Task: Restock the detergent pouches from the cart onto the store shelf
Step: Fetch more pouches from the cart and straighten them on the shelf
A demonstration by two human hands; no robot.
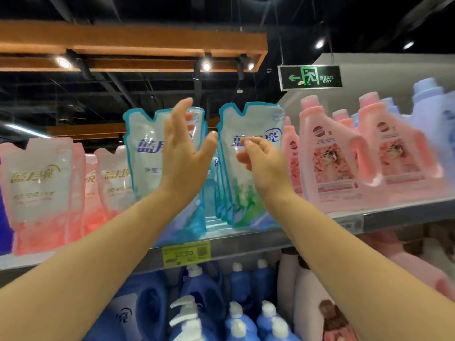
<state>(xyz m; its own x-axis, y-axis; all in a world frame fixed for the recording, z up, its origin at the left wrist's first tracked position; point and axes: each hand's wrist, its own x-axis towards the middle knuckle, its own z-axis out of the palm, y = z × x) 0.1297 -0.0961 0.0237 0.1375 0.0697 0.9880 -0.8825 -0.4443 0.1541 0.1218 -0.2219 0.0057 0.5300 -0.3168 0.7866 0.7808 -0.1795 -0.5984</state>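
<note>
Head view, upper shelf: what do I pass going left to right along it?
Pink pouches → leaning blue pouch → row of blue-green pouches → pink jugs → pale blue jugs at the far right.

Small round ceiling spotlights (206,67) under the orange wooden beam (133,43) glare against a dark ceiling, while everything below is brightly and evenly lit. The wide lens bends the grey metal shelf edge (398,219) and smears the pink plastic jugs (398,153) at the right; the yellow price label (186,253) is unreadably soft.
</note>
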